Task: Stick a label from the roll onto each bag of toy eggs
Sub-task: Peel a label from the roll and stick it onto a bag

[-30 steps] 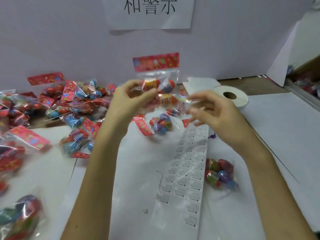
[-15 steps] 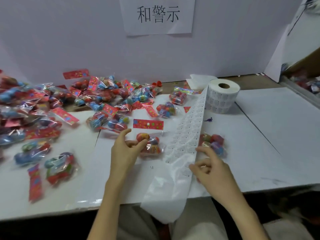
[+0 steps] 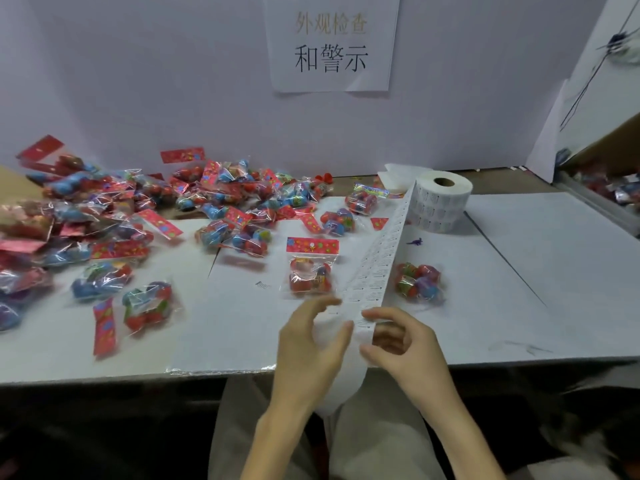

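Glossy clear plastic bags (image 3: pixel 311 271); matt white paper label roll (image 3: pixel 441 206).

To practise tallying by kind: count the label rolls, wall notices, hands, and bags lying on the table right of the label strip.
label roll: 1
wall notice: 1
hands: 2, left hand and right hand
bag right of the label strip: 1
Total: 5

Left half of table (image 3: pixel 554 271) to back-left corner: blocked by bag pile (image 3: pixel 138 209). Raised label strip (image 3: pixel 381 258) runs from roll (image 3: pixel 441 206) near back edge to front edge, lone bag (image 3: pixel 310 275) just left, another bag (image 3: pixel 419 282) just right. Free lane: right edge, front-right corner.
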### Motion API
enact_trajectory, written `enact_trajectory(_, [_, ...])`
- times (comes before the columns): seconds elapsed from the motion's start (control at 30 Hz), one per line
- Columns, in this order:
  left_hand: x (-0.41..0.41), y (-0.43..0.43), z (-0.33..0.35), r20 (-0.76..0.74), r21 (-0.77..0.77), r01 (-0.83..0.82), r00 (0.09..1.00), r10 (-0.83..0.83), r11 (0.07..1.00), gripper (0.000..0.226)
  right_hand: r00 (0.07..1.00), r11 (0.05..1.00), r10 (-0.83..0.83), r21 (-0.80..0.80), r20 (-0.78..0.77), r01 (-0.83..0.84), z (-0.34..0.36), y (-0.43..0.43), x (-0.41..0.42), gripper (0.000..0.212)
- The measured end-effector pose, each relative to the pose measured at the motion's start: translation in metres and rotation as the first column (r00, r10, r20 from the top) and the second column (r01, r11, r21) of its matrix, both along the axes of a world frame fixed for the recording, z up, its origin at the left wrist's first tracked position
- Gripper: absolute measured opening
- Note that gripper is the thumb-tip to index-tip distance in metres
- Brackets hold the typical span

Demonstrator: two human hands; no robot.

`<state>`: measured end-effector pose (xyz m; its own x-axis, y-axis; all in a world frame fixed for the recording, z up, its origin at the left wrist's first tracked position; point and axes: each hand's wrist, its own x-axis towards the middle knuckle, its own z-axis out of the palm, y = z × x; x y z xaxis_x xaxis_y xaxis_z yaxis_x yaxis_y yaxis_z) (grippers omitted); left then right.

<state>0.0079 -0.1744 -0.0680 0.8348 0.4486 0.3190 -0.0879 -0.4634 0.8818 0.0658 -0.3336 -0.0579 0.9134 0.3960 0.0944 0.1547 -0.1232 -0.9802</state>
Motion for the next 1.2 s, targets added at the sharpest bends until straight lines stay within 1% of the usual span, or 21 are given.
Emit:
enact_trajectory(0.1, [-0.002, -0.016, -0.012, 0.0, 0.061, 0.012, 1.0, -0.012, 0.998, 0.032, 1.0, 1.0, -0.013, 0.021, -0.025, 0.014, -0.005, -0.002, 0.002, 0.043])
enact_trajectory(0.2, [-0.003, -0.018, -0.02, -0.035, 0.196, 0.023, 0.999, -0.016, 0.98, 0.046, 0.999, 0.999, -0.033, -0.005, -0.025, 0.033, -0.009, -0.001, 0.005, 0.041])
enact_trajectory(0.3, [-0.003, -0.016, -0.022, -0.058, 0.288, 0.033, 0.998, -0.017, 0.957, 0.048, 0.998, 0.998, -0.065, -0.026, 0.004, 0.065, -0.01, 0.0, 0.008, 0.039])
enact_trajectory(0.5, [-0.003, -0.016, -0.021, -0.079, 0.285, 0.039, 0.997, -0.017, 0.958, 0.048, 0.993, 0.993, -0.109, -0.03, 0.035, 0.11, -0.013, 0.002, 0.009, 0.036])
enact_trajectory(0.63, [-0.003, -0.013, -0.021, -0.098, 0.28, 0.055, 0.995, -0.029, 0.958, 0.046, 0.992, 0.993, -0.121, -0.017, 0.024, 0.121, -0.012, 0.001, 0.01, 0.029])
enact_trajectory(0.77, [-0.004, -0.013, -0.02, -0.11, 0.294, 0.06, 0.994, -0.028, 0.954, 0.046, 0.988, 0.989, -0.147, -0.013, 0.047, 0.148, -0.012, 0.002, 0.008, 0.022])
enact_trajectory(0.83, [-0.004, -0.014, -0.02, -0.114, 0.3, 0.061, 0.993, -0.027, 0.952, 0.048, 0.991, 0.992, -0.122, -0.023, 0.05, 0.123, -0.012, -0.001, 0.008, 0.024])
enact_trajectory(0.97, [-0.005, -0.015, -0.018, -0.112, 0.306, 0.05, 0.994, -0.016, 0.951, 0.045, 1.0, 0.997, 0.004, -0.078, 0.028, -0.002, -0.01, -0.008, 0.011, 0.035])
enact_trajectory(1.1, [-0.006, -0.016, -0.016, -0.114, 0.307, 0.047, 0.993, -0.012, 0.951, 0.041, 0.999, 0.998, -0.014, -0.061, 0.041, 0.017, -0.011, -0.007, 0.01, 0.036])
enact_trajectory(1.2, [-0.006, -0.017, -0.014, -0.11, 0.296, 0.044, 0.994, -0.012, 0.954, 0.037, 0.998, 0.999, -0.039, -0.033, 0.052, 0.041, -0.013, -0.006, 0.01, 0.03])
